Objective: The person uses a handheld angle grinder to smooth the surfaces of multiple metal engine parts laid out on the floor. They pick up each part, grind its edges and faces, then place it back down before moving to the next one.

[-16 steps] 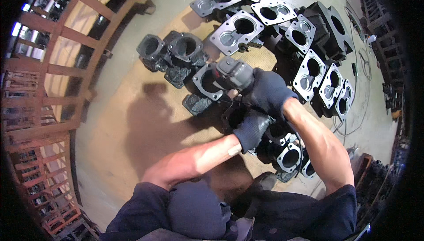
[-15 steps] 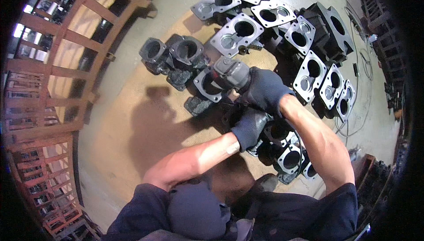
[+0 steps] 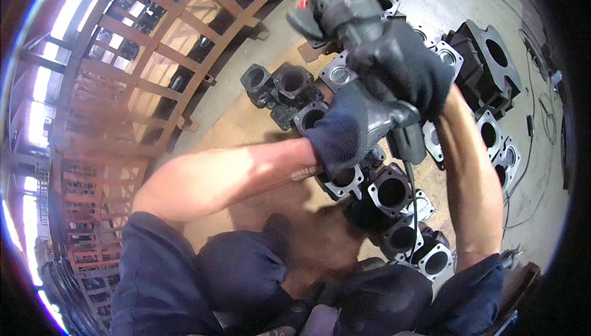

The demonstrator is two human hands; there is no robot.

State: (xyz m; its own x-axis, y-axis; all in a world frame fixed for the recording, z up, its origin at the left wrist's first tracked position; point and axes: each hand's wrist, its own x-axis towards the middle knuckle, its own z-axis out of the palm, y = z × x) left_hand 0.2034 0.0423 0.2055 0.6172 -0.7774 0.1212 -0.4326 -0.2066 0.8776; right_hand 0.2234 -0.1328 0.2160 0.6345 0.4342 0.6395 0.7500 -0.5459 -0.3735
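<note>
A dark corded angle grinder (image 3: pixel 345 12) is raised over the metal castings, its head at the upper middle and slightly blurred. My right hand (image 3: pixel 406 68), in a dark glove, wraps round its body. My left hand (image 3: pixel 363 120), gloved too, is closed on the tool lower down, just below the right. The grinder's rear end (image 3: pixel 407 145) sticks out under both hands, and its cord hangs towards me. Below my left hand lies a casting with a ring-shaped flange (image 3: pixel 309 117). Rough dark castings (image 3: pixel 292 83) stand left of it. The disc cannot be made out clearly.
Several flanged castings (image 3: pixel 391 193) stand on the tan board (image 3: pixel 215 145) near my knees; others (image 3: pixel 489 136) stand at the right. A large dark block casting (image 3: pixel 486 59) stands beyond. Wooden slatted crates (image 3: pixel 148 52) line the left. Cables (image 3: pixel 526 114) lie on the concrete floor at right.
Both hands have lifted the grinder up and away from the ring-flanged casting. Its head has swung farther from me. The whole view has shifted, showing more of the crates at left.
</note>
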